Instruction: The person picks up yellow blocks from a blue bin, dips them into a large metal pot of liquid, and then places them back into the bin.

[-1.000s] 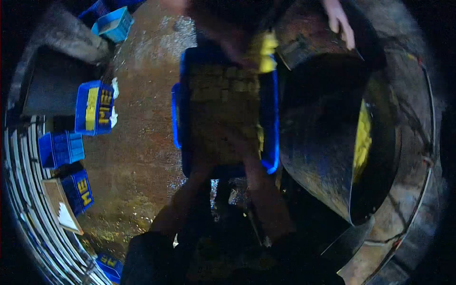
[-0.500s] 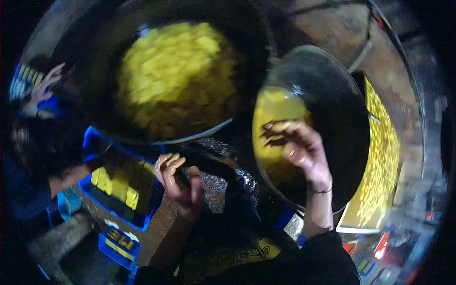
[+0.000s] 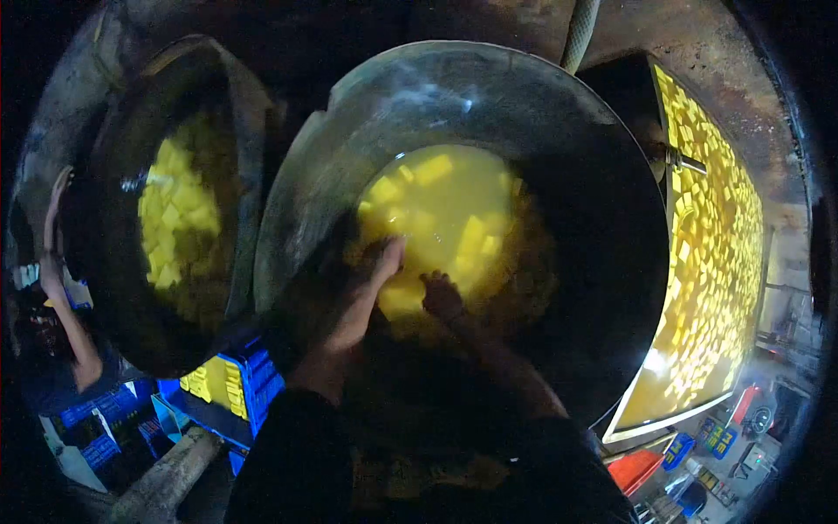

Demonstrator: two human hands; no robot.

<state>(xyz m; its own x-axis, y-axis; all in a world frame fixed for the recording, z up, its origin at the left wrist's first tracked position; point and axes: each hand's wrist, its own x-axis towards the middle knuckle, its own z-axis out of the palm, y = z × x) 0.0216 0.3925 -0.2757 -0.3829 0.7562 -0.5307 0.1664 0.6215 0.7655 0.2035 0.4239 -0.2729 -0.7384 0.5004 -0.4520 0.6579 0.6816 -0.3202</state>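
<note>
Both my hands reach down into a big dark wok-like pan (image 3: 602, 253) of yellow liquid. My left hand (image 3: 390, 257) dips at the near left of the pool, its fingers hidden under the surface. Beside it, my right hand (image 3: 443, 299) is at the liquid with its fingers partly showing and spread; I see nothing held in them. Yellow tofu-like blocks (image 3: 471, 240) lie in the liquid around and beyond both hands, some to the right and some at the far left.
Left stands another dark pan (image 3: 249, 131) with yellow blocks (image 3: 179, 205). A long bright vat (image 3: 650, 410) full of yellow pieces is at right. Blue crates (image 3: 262, 384) sit lower left. Another person's arm (image 3: 68, 306) shows at far left. A pipe (image 3: 580, 35) hangs above.
My view has turned toward the right-hand pan, which is now in the middle. My hands, raised and open before, have gone down into its liquid.
</note>
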